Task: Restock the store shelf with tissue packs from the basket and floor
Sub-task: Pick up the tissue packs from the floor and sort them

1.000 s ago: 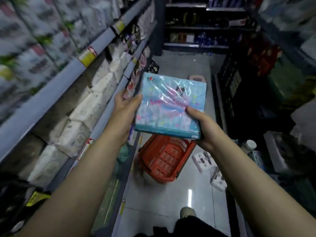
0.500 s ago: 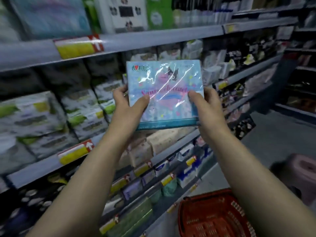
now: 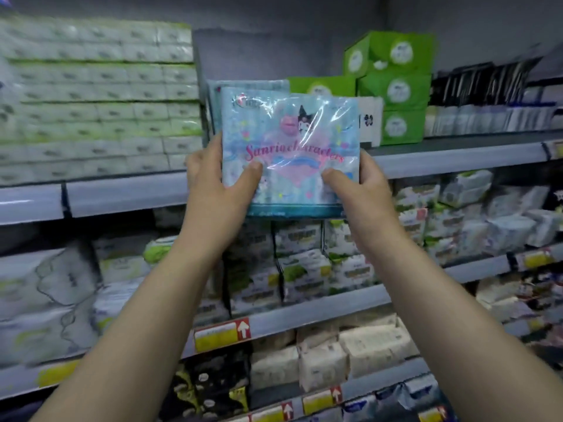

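Head camera shows me a tall grey metal store shelf [image 3: 122, 193] with many rows. On its top row, at the left, sits a big stack of white and green tissue packs [image 3: 97, 102]. Green cardboard boxes [image 3: 396, 89] are piled at the right. Between them stands a light blue pack [image 3: 243, 86]. Just in front of it I see the shiny light blue square tissue pack with pink words [image 3: 289, 132], held upright at the top row's edge. I cannot tell if the two packs touch. My left hand [image 3: 219, 190] grips its left side, thumb on the front. My right hand [image 3: 359, 190] grips its right side the same way. A small yellow and red price tag [image 3: 222, 335] sticks on a lower row.
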